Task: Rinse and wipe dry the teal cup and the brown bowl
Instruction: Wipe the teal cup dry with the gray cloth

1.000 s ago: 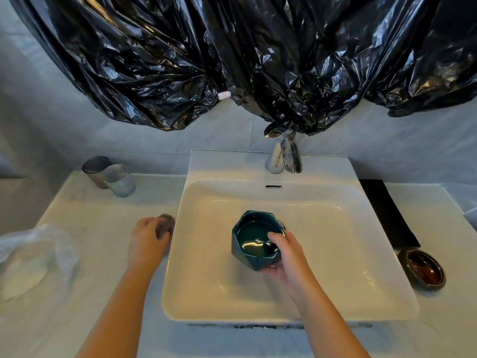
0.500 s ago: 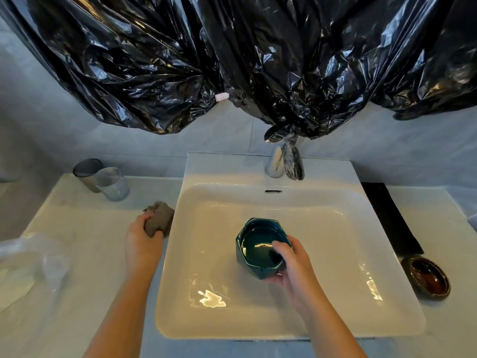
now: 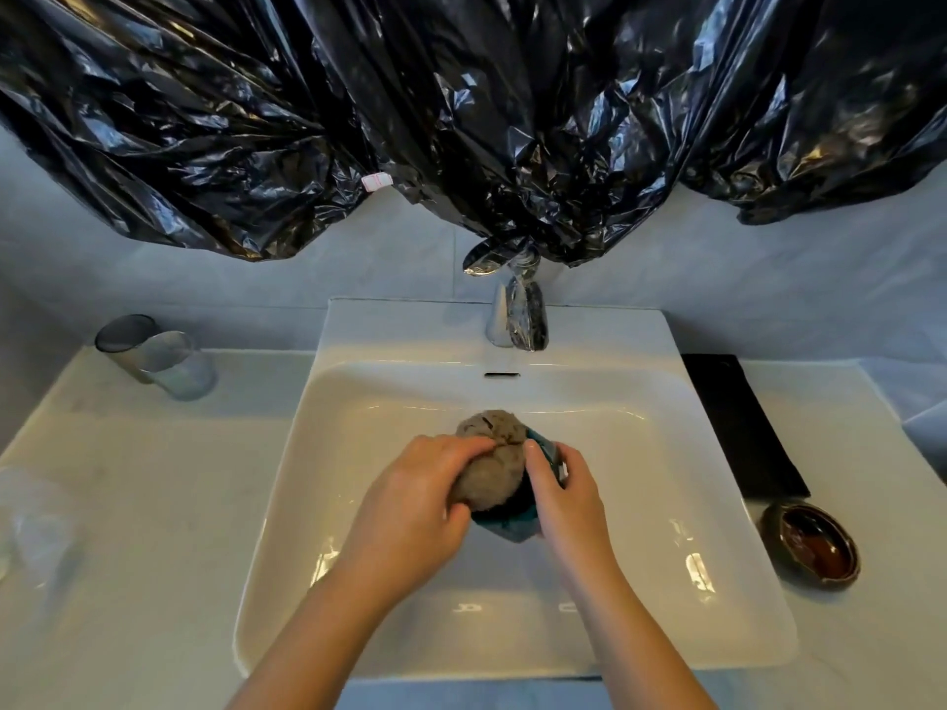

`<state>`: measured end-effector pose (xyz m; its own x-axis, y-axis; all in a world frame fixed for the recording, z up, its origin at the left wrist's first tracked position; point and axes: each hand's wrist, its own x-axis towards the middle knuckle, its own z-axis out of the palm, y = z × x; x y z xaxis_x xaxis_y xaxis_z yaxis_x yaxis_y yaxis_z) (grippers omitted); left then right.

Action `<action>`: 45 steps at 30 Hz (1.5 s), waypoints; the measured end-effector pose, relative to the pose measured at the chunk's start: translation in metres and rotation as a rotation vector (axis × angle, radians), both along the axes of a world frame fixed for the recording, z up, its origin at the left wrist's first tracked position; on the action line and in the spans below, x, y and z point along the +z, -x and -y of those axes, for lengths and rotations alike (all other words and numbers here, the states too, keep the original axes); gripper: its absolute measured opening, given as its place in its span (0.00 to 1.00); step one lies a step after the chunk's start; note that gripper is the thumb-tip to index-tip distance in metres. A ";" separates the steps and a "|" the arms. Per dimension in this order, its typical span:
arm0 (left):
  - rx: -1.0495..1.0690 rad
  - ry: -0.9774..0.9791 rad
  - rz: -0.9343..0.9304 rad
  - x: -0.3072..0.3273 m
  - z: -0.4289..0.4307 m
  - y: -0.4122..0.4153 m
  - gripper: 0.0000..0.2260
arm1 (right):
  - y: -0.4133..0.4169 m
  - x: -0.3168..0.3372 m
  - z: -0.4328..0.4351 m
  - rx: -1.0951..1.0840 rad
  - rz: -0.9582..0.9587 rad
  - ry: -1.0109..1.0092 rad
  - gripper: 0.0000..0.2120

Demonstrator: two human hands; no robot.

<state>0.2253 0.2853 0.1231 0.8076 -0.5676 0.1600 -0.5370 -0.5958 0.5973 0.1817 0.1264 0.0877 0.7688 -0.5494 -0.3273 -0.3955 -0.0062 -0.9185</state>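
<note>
Over the white sink basin (image 3: 666,581), my right hand (image 3: 561,497) grips the teal cup (image 3: 512,522) by its right side. My left hand (image 3: 415,504) holds a bunched grey-brown cloth (image 3: 492,466) and presses it into the cup's mouth, hiding most of the cup. The brown bowl (image 3: 809,545) stands upright on the counter to the right of the sink, apart from both hands.
A chrome tap (image 3: 517,320) rises behind the basin, partly under hanging black plastic sheeting (image 3: 461,120). Two glass tumblers (image 3: 159,358) stand at the back left. A black mat (image 3: 738,427) lies right of the sink. Clear plastic (image 3: 31,525) lies at the far left.
My left hand lifted the cloth off the counter and brought it right, into the cup over the basin. The right hand kept hold of the cup.
</note>
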 end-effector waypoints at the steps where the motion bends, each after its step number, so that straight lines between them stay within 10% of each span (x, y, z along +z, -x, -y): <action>1: -0.060 -0.089 0.061 -0.003 0.007 -0.001 0.28 | 0.000 -0.001 0.004 0.005 0.005 0.033 0.14; 18: -0.472 -0.395 0.511 -0.032 0.056 -0.022 0.28 | -0.007 -0.010 0.045 0.040 0.000 0.108 0.14; 26: -0.403 -0.259 0.288 -0.060 0.057 -0.018 0.25 | -0.010 -0.017 0.041 0.063 -0.075 0.121 0.15; 34: -0.265 0.095 -0.161 -0.057 0.054 -0.001 0.25 | -0.008 -0.014 0.054 0.173 -0.028 -1.074 0.24; 42: -0.106 0.555 -0.716 -0.056 0.058 -0.013 0.17 | -0.027 -0.032 0.031 0.202 0.177 -0.490 0.25; 45: -0.142 0.503 -0.576 -0.057 0.057 -0.021 0.19 | -0.033 -0.028 0.041 0.367 0.092 -0.721 0.26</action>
